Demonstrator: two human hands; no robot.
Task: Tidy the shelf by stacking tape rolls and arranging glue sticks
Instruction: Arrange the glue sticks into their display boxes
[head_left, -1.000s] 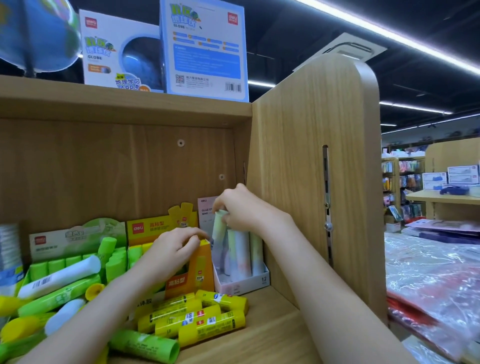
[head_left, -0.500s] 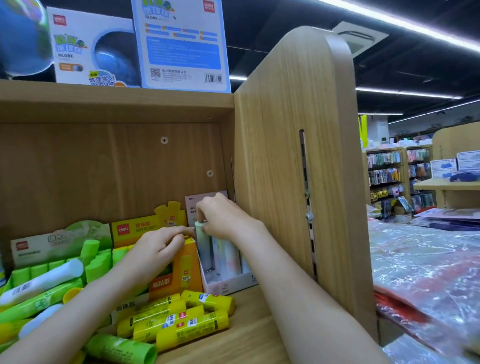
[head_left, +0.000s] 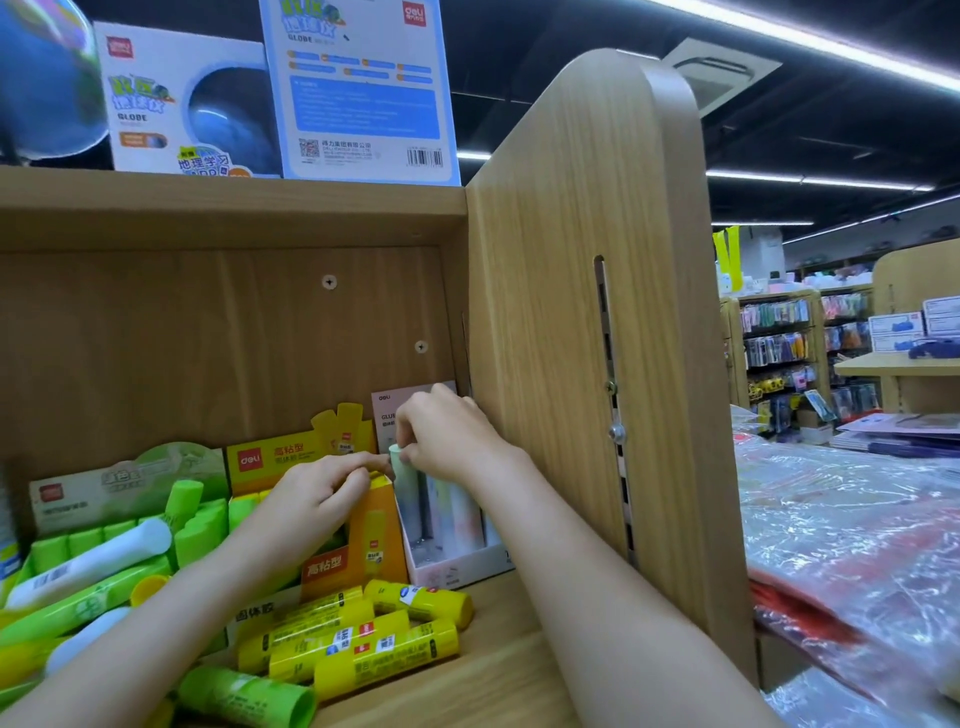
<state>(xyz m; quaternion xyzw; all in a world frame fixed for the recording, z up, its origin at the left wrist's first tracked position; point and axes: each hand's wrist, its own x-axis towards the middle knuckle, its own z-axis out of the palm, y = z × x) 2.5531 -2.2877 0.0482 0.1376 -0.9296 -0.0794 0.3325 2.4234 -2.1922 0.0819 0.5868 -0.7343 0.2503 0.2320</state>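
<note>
Pinching pastel mint-capped glue stick (head_left: 405, 480), upright, right hand (head_left: 447, 436)

The shelf (head_left: 467, 675) is light wood with a fine grain, its side panel (head_left: 571, 260) paler than the back. Near the front edge lie bright yellow glue sticks (head_left: 363, 639) with blue, white and red labels. A lime green glue stick (head_left: 249, 693) lies at the front left, beside a white one (head_left: 88, 561). The display box (head_left: 353, 545) in the middle is orange and yellow with a red logo; the box at the left (head_left: 130, 483) is pale green and white. Toward the right edge, a white and pink box (head_left: 457, 571) holds pastel sticks (head_left: 447, 509) in mint, pink and cream
</note>
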